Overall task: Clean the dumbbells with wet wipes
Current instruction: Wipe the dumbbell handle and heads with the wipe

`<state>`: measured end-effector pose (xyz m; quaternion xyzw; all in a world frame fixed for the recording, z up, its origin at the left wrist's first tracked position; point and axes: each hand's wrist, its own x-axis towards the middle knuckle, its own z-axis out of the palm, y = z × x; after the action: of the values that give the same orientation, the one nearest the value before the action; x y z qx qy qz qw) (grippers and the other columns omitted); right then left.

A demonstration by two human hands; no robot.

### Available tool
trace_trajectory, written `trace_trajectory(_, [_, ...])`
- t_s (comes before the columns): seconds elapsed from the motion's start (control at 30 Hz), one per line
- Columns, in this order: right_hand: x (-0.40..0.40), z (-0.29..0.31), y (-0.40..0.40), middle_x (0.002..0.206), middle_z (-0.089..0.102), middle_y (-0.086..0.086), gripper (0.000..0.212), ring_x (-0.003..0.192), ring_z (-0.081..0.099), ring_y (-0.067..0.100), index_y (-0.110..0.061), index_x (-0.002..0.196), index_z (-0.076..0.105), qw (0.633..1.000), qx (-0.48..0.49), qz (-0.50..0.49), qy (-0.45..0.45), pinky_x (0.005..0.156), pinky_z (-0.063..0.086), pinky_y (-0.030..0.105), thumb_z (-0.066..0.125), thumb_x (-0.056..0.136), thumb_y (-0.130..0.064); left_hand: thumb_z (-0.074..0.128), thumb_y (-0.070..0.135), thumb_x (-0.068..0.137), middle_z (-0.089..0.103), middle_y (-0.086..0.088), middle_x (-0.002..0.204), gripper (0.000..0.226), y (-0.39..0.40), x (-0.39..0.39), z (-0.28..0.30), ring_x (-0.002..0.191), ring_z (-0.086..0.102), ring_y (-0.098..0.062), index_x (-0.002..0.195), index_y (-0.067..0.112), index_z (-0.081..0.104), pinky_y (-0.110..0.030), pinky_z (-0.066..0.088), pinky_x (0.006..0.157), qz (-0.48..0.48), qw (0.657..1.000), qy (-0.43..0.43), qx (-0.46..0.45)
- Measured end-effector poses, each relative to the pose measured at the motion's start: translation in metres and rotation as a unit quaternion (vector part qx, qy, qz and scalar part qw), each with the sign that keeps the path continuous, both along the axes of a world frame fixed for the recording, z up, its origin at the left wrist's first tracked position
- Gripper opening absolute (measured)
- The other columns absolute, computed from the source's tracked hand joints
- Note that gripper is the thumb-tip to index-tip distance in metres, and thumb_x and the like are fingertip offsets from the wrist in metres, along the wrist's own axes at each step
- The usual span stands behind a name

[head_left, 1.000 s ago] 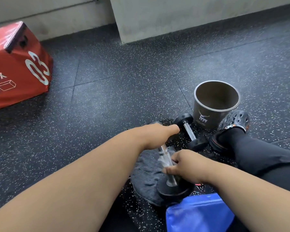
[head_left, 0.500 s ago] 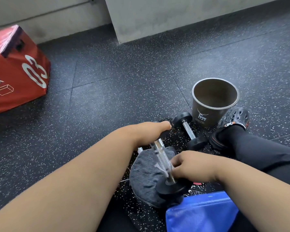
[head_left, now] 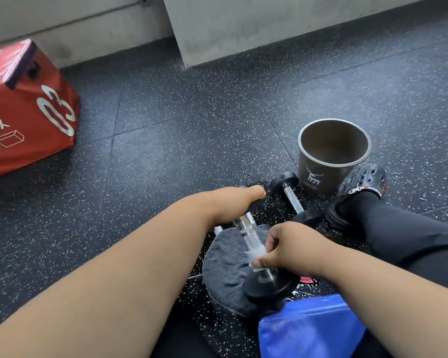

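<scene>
step in hand: wiping the handle of the dumbbell [head_left: 251, 239], mid-task imo. it sits tilted over a dark grey cloth [head_left: 225, 264] on the floor [head_left: 179, 151], near end plate low by the blue bag [head_left: 311, 329], far end up under the left hand [head_left: 225, 202]. left hand is curled over that far end plate, steadying it. right hand [head_left: 292, 249] pinches a white wet wipe [head_left: 255, 254] wrapped round the knurled bar just above the near plate.

next move prob: slide the wipe up the bar toward the left hand w/ light squeeze, then rotate the bar to get the underside. needs the left grip firm so the bar doesn't roll or twist. plates not obviously done yet, can't tell from here.

second dumbbell [head_left: 292, 200] lies flat just beyond, touching or nearly touching the bucket [head_left: 331, 161]; looks untouched, wipe status unclear.

room: tight on the right, w/ leg + shoe [head_left: 360, 192], bucket and 2nd dumbbell all close. bag crowds the near plate. open floor to the left and ahead; red box [head_left: 29, 112] well apart, wall [head_left: 269, 21] further back. swing left if repositioning.
</scene>
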<state>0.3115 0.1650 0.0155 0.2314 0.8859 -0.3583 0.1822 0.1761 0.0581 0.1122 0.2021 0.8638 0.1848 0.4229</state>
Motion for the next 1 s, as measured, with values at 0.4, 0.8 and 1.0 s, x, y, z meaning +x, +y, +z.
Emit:
trace_trajectory(0.4, [-0.001,-0.002,-0.011,0.085,0.078,0.001,0.049,0.086,0.075,0.024,-0.016,0.09,0.073,0.996,0.027,0.045,-0.068,0.078,0.059,0.037,0.086,0.069,-0.058,0.046,0.065,0.101,0.067,0.003,0.104,0.046,-0.002,0.0,-0.005,0.085,0.056,-0.015,0.104,0.025,0.069,-0.037,0.041,0.077,0.002,1.0,0.001,0.001])
trace_trajectory(0.8, [-0.005,-0.007,-0.008,0.071,0.071,-0.008,0.027,0.064,0.066,0.011,-0.022,0.095,0.065,0.973,-0.227,0.027,-0.03,0.064,0.053,0.027,0.078,0.074,-0.014,0.046,0.066,0.1,0.071,0.0,0.104,0.052,0.001,-0.001,-0.009,0.085,0.059,-0.02,0.104,0.021,0.072,-0.038,0.045,0.08,0.001,1.0,0.002,-0.004])
trace_trajectory(1.0, [-0.014,-0.021,-0.026,0.101,0.081,-0.001,0.078,0.092,0.08,0.027,-0.037,0.117,0.063,0.969,-0.245,-0.039,-0.002,0.088,0.064,0.049,0.094,0.053,-0.068,0.048,0.069,0.094,0.074,0.0,0.131,0.063,-0.001,-0.002,-0.011,0.126,0.064,-0.024,0.123,0.019,0.074,-0.043,0.043,0.11,0.011,1.0,-0.024,0.0])
